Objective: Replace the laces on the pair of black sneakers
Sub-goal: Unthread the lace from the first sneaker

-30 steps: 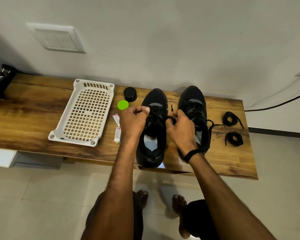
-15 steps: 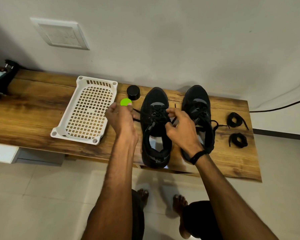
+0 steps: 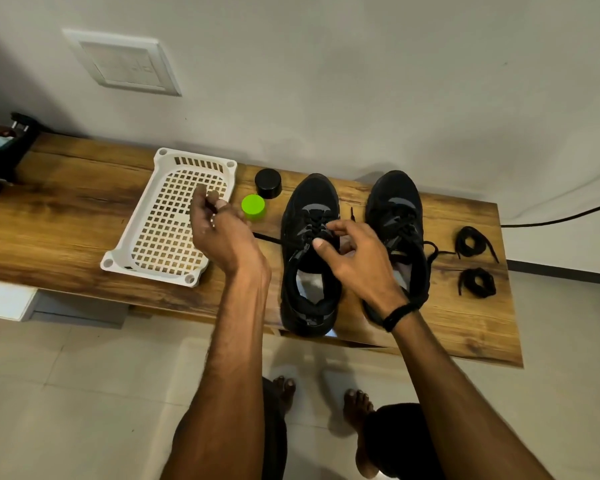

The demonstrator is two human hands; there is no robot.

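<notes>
Two black sneakers stand side by side on the wooden bench (image 3: 66, 216), toes toward the wall. My left hand (image 3: 219, 230) is out over the white basket and pinches the end of a black lace (image 3: 267, 239) that runs taut from the left sneaker (image 3: 309, 258). My right hand (image 3: 354, 254) hovers over that sneaker's eyelets, with its fingertips on the crossed laces. The right sneaker (image 3: 395, 209) sits partly behind my right hand, its lace trailing to the right. Two coiled black laces (image 3: 471, 242) (image 3: 477, 282) lie on the bench right of the shoes.
A white perforated basket (image 3: 167, 254) sits left of the shoes. A black cap (image 3: 268, 182) and a green cap (image 3: 253, 207) stand between basket and left sneaker. A black cable (image 3: 561, 220) runs along the wall at right. My bare feet (image 3: 284, 393) are on the tiled floor below the bench.
My left hand has pulled the lace end leftward from the left sneaker, out over the basket. My right hand has stayed at the eyelets.
</notes>
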